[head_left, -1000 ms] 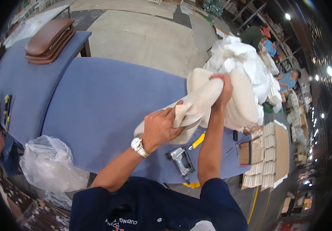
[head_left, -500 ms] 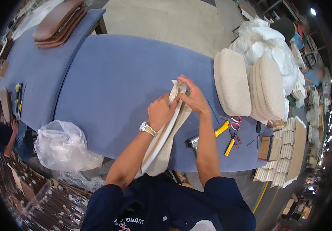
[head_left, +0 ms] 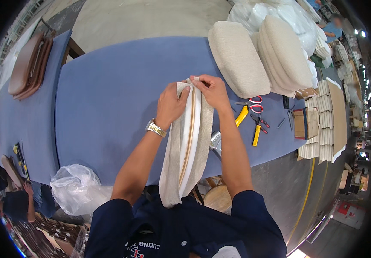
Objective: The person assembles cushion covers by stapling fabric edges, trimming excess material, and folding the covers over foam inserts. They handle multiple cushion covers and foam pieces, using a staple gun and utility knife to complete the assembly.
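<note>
Between my hands, a long curved cushion panel (head_left: 197,122) stands on edge, its near end against my body. White foam lies on both sides of a thin wood-coloured strip. A beige fabric cover (head_left: 171,172) hangs loosely along both sides, open at the top. My left hand (head_left: 171,103) is closed on the fabric at the far end, thumb pressed near the foam. Opposite it, my right hand (head_left: 213,91) pinches the cover's far corner with thumb and fingers. A silver tool (head_left: 216,142), perhaps a staple gun, lies partly hidden by my right forearm.
Right of my hands lie red-handled scissors (head_left: 254,103), yellow-handled pliers (head_left: 257,134) and a small box (head_left: 305,123). Beige cushions (head_left: 239,60) stand behind them. A plastic bag (head_left: 76,189) is at the left edge of the blue table (head_left: 108,107); brown cushions (head_left: 28,69) lie farther left.
The panel has turned more upright, and its foam edge and strip now face up between the spread fabric sides. My left hand has moved from across the panel to its left side. The view has shifted.
</note>
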Motion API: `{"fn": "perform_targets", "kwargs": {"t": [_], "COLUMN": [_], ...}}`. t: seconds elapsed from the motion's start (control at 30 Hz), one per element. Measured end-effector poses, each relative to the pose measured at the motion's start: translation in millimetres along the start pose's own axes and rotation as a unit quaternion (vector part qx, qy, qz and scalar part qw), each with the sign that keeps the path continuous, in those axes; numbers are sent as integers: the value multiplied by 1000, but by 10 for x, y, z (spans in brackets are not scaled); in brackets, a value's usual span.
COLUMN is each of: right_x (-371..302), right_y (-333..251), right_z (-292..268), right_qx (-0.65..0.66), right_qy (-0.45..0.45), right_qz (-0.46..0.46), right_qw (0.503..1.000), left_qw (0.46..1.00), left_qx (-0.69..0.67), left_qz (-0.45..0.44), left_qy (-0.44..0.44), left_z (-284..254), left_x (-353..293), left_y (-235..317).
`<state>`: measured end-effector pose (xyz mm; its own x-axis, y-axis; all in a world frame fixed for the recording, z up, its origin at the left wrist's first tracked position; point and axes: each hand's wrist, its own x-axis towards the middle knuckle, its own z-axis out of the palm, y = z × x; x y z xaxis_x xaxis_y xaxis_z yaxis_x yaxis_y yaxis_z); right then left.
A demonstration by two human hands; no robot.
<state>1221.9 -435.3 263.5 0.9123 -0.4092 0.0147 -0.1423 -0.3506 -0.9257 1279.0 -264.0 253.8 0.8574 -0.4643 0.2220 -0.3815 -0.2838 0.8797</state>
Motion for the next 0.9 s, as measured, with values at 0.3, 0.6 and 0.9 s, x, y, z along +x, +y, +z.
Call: {"fn": "perform_targets", "kwargs": {"t": [0.3,0.6,0.9], "right_x": [-73,-100,-32], "right_y": [-5,23,117], "right_z": [123,57,274], "right_qx": [38,30,-72], "right_qy": [27,18,149], "right_qz": [-15,-8,-97], "right_qw": [999,999,981], "left_qw": [995,922,912], "left_qx": [-34,-342,-289], "left_qz": [-91,-84,-46], "left_qy": [-5,-162,-289], "left_z": [-4,186,465], "left_x": [-15,341,649], "left_y": [98,-725,-864]}}
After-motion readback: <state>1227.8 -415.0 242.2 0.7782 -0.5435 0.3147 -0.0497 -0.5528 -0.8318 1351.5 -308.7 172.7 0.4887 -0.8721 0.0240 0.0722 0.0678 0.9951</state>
